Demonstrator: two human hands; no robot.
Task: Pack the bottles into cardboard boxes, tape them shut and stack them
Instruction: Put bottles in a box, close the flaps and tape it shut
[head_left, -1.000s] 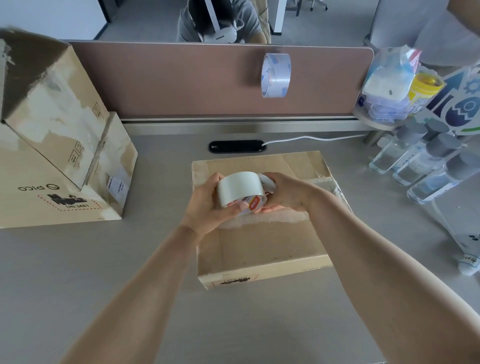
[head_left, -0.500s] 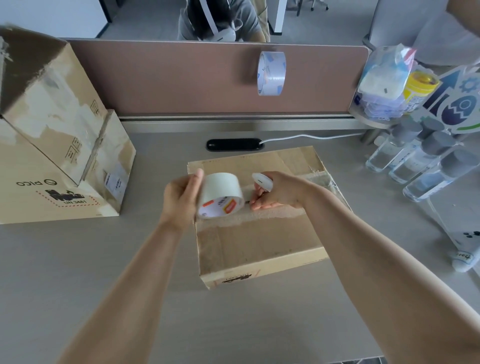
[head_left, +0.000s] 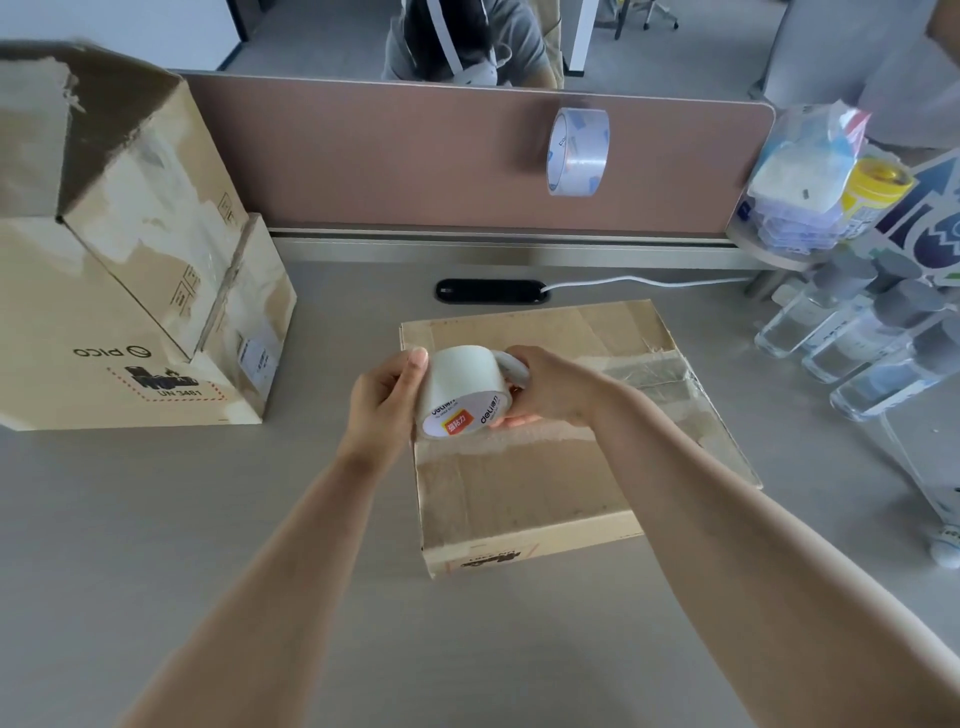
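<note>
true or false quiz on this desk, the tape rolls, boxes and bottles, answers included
1. The left hand and the right hand both hold the white tape roll over the flat cardboard box. True.
2. A clear tape roll hangs on the divider. True.
3. The clear bottles are left of the flat cardboard box. False: they are to its right; the large boxes are on the left.
4. The flat cardboard box has its flaps standing open. False: its top lies closed.
</note>
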